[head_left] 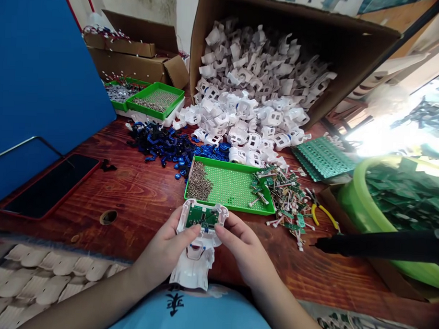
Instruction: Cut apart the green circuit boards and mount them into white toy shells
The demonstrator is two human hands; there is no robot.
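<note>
While the white shell [208,239] is grasped at its sides by the left hand [168,244] and the right hand [244,244] near the front edge of the bench [139,190], the green circuit board [203,215] inside is best kept level, with pressure spread evenly.

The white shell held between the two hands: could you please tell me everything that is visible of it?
The white shell looks like glossy molded plastic, with rounded upper corners. A green circuit board sits in its upper part, facing up. Small blue bits show around the opening below, and the lower end flares out. The left hand and right hand hold its upper sides, near the table's front edge. Whether its lower end touches the blue shirt is unclear.
</note>
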